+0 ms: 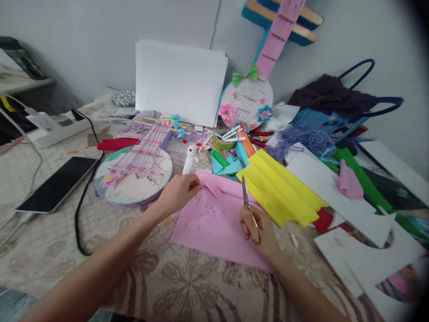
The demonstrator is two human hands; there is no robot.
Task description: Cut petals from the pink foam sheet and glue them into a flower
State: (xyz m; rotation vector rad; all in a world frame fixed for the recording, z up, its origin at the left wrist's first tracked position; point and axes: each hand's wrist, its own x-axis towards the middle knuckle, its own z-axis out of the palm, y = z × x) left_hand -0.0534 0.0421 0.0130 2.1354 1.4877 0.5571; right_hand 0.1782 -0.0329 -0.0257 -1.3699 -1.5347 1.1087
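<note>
My right hand (256, 228) grips a pair of gold-handled scissors (246, 192), blades pointing up and away from me. A pink crepe paper sheet (231, 237) lies beneath both hands, its far edge rolled over. My left hand (181, 192) has thumb and fingers pinched together at a small pink paper strip (211, 185) over the sheet. Several small pink paper scraps (204, 212) are scattered on the sheet between my hands. Just beyond the left hand stands a white glue gun (190, 158).
At left lie a decorated stringed instrument model (134, 174) and a phone (58, 184) with cables. Yellow crepe paper (281, 188), white card pieces (362, 250) and purple yarn (298, 141) crowd the right. Behind stand white sheets (181, 82) and another instrument model (247, 100).
</note>
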